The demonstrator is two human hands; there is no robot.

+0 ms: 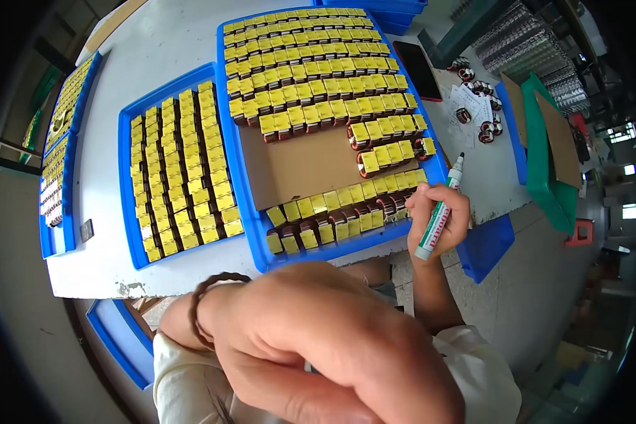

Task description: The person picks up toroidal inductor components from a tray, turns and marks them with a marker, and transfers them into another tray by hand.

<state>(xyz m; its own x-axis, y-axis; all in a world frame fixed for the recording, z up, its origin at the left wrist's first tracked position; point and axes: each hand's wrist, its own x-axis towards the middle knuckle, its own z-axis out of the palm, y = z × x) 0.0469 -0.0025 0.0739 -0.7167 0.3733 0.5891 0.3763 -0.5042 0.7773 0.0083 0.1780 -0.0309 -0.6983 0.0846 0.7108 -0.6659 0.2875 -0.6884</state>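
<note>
My right hand [450, 219] is closed round a white and green marker [437, 230], whose uncapped dark tip points up and away. It is beside the right front edge of a large blue tray [251, 205] holding rows of coils with yellow tops [318, 53]. Brown board [297, 169] shows between the rows. Large and close to the camera, my left hand [332, 332] has its fingers curled together, with the fingertips hidden; a brown band circles that wrist. Whatever it may grip is out of sight.
A smaller blue tray [126, 177] of yellow-topped parts stands left of the large one, with further trays [69, 212] at the far left. A phone [417, 71], loose coils [486, 131] and papers lie at the right. Green and blue bins [551, 194] stand beyond the table's right edge.
</note>
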